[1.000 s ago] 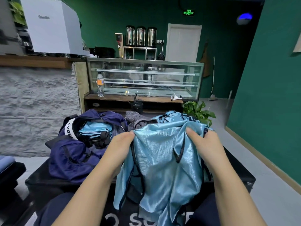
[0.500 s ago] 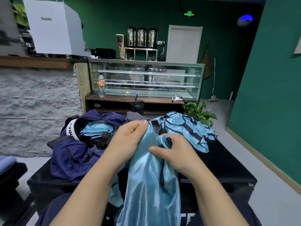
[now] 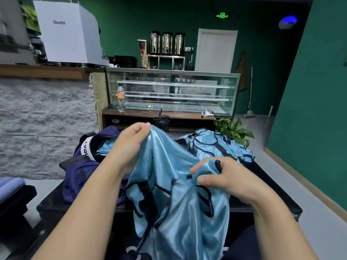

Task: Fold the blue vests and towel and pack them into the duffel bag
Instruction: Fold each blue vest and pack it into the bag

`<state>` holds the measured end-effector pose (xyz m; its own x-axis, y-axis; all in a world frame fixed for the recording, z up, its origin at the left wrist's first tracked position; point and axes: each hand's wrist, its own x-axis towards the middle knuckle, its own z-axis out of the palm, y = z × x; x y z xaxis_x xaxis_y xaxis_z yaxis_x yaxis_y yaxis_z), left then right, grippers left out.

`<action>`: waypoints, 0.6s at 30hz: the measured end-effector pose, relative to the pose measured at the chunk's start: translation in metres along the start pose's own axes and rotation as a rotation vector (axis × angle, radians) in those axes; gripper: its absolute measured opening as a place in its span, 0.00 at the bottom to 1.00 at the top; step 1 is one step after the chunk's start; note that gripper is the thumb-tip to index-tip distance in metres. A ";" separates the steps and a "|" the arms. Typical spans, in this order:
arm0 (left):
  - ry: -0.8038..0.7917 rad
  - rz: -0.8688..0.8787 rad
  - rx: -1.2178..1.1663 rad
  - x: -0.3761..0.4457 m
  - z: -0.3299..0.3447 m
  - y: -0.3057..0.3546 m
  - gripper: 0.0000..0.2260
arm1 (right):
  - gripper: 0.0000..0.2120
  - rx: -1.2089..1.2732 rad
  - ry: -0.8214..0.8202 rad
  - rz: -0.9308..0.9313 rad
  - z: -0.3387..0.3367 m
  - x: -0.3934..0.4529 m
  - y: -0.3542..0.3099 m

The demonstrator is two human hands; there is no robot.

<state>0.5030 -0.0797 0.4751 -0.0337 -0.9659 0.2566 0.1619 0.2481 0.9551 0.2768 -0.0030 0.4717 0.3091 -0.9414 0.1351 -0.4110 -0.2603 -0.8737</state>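
While the blue vest [image 3: 176,184] hangs between our two hands, we hold it up over the near edge of the black worktop [image 3: 262,186]. Our left hand [image 3: 131,145] forms the higher grip: its thumb and fingertips pinch the vest's top edge, and the shiny cloth falls away to the right of and below that pinch. Our right hand [image 3: 227,179] forms the lower grip, fingers curled into a bunched fold of the same vest with a piece of dark trim showing just above the knuckles. Below both grips the vest drapes down towards our lap, its dark-edged openings twisted over one another.

Left of the left grip, and just beyond it, lies the navy duffel bag [image 3: 78,171], open at the top, with folded light blue fabric [image 3: 105,149] showing inside it. Beyond the right grip a heap of more blue vests [image 3: 216,145] sits on the worktop, loose and unfolded. Between that heap and the raised vest a scrap of grey cloth [image 3: 183,142] peeks out; whether it is the towel we cannot tell.

Farther off, past both grips, stand a glass display case [image 3: 172,91] with a plastic bottle [image 3: 121,97] beside it, and a green potted plant [image 3: 232,131].
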 end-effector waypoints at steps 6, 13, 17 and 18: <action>-0.067 0.081 0.038 -0.003 0.017 0.017 0.09 | 0.08 0.179 0.227 -0.009 0.020 0.021 0.000; -0.202 0.204 0.060 -0.009 0.032 0.026 0.07 | 0.06 0.026 0.210 -0.034 0.053 0.037 -0.005; 0.099 0.373 0.382 0.002 0.018 0.015 0.08 | 0.17 0.082 0.354 0.004 0.041 0.035 -0.009; 0.165 0.399 0.474 0.002 0.016 0.012 0.08 | 0.19 0.091 0.398 0.017 0.036 0.035 -0.010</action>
<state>0.4894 -0.0775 0.4894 0.0973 -0.7821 0.6155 -0.3239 0.5599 0.7626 0.3224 -0.0259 0.4679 -0.0601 -0.9596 0.2749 -0.3296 -0.2409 -0.9129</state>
